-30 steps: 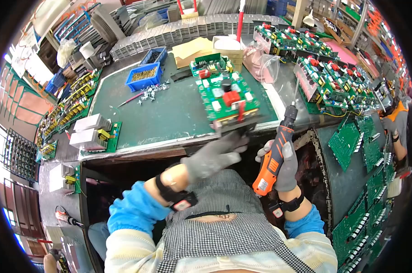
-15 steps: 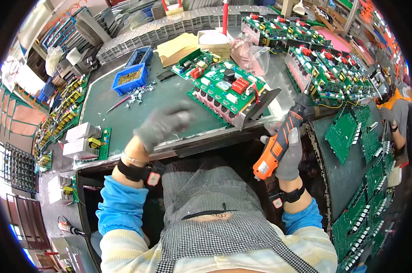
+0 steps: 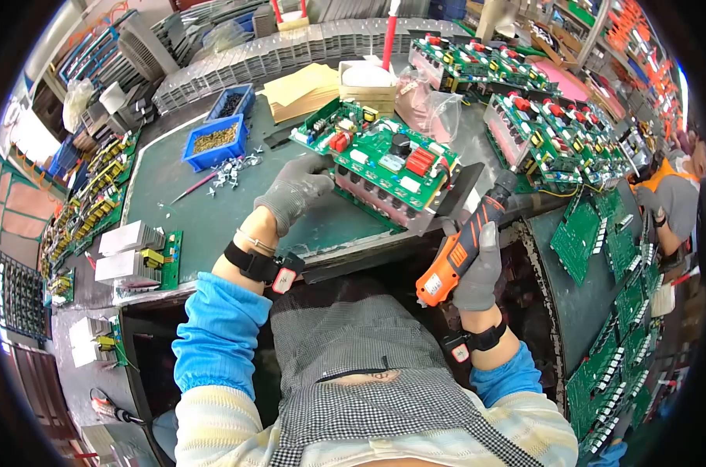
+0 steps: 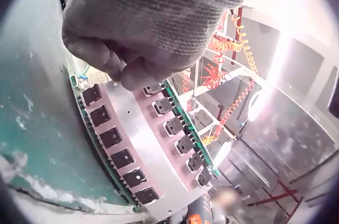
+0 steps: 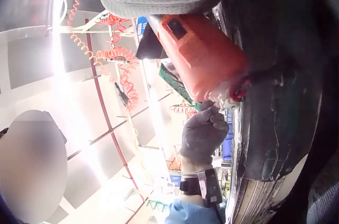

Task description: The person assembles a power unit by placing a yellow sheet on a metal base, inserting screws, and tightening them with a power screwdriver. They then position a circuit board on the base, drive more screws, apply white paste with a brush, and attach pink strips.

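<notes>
An assembled green circuit board (image 3: 392, 152) with red and white components sits tilted along the bench's front edge, a dark plate at its right end. My gloved left hand (image 3: 297, 191) grips its left end; in the left wrist view, curled fingers (image 4: 140, 75) overlap the end of the metal bar (image 4: 140, 134), which is flanked by rows of black transistors. Just off the bench's front edge, my gloved right hand (image 3: 480, 272) holds an orange and black power screwdriver (image 3: 455, 261), its nose pointing up and away beside the dark plate.
Blue bins (image 3: 215, 142) of small fasteners stand at the back left, with loose screws (image 3: 232, 171) and a pink pen-like tool (image 3: 194, 187) nearby. Finished boards (image 3: 555, 140) line the back right. Bare green boards (image 3: 577, 241) and another person (image 3: 672, 194) are at the right.
The board went down onto the bench and my left hand let go, swung left, then came back to its left end. The screwdriver stays in my right hand.
</notes>
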The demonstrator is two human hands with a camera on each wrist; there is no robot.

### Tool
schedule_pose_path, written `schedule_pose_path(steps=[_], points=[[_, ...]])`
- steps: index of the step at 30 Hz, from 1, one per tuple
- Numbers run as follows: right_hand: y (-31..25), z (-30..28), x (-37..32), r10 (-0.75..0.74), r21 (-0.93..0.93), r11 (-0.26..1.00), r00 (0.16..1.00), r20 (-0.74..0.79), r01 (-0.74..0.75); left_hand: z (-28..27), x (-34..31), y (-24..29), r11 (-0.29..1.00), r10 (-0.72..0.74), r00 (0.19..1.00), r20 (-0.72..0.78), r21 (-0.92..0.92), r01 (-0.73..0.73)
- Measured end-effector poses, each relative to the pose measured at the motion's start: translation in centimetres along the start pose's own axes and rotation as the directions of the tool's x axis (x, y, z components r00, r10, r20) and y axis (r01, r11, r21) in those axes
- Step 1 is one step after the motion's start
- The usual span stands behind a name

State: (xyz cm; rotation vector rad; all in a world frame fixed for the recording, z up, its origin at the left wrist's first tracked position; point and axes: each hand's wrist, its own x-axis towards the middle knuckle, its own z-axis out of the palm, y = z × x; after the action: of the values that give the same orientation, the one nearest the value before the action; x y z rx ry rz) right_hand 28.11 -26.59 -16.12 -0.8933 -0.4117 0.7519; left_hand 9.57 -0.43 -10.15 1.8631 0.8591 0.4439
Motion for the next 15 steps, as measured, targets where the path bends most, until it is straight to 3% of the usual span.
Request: schedule_pose_path(steps=[3, 4, 6, 7, 9, 11, 14, 15], points=[[0.5, 1.4, 1.1, -0.026, 0.056, 0.998, 1.0, -0.009, 0.026, -0.6, -2.5, -0.2, 0.997, -0.072, 0.997, -0.022, -0.039, 0.072], [0.0, 2.3, 1.5, 0.02, 0.059, 0.998, 0.997, -0.079, -0.016, -1.0, -3.3, -0.7, 0.997, -0.08, 0.997, -0.014, -0.009, 0.08], [0.3, 1.7, 3.5, 0.117, 0.069, 0.991, 0.992, -0.038, -0.114, -1.3, -5.6, -0.3, 0.995, -0.081, 0.995, -0.059, 0.05, 0.084], [0.3, 2.0, 4.7, 0.15, 0.069, 0.987, 0.988, -0.026, -0.148, -1.3, -6.3, -0.9, 0.996, -0.094, 0.992, -0.084, -0.011, 0.093], [0.3, 2.9, 7.3, 0.223, 0.061, 0.971, 0.97, 0.094, -0.23, -1.9, -7.8, -2.3, 0.985, -0.13, 0.982, -0.139, -0.132, 0.111], [0.3, 5.5, 8.8, 0.248, 0.026, 0.967, 0.964, 0.097, -0.252, -2.1, -8.8, -3.0, 0.99, -0.128, 0.973, -0.191, -0.09, 0.112], [2.1, 6.5, 12.6, 0.248, -0.034, 0.967, 0.912, 0.326, -0.251, -1.7, -10.5, -2.9, 0.993, -0.097, 0.966, -0.238, -0.095, 0.076], [2.3, 6.9, 13.5, 0.28, -0.032, 0.958, 0.906, 0.318, -0.285, -1.5, -10.8, -2.5, 0.992, -0.1, 0.967, -0.234, -0.098, 0.079]])
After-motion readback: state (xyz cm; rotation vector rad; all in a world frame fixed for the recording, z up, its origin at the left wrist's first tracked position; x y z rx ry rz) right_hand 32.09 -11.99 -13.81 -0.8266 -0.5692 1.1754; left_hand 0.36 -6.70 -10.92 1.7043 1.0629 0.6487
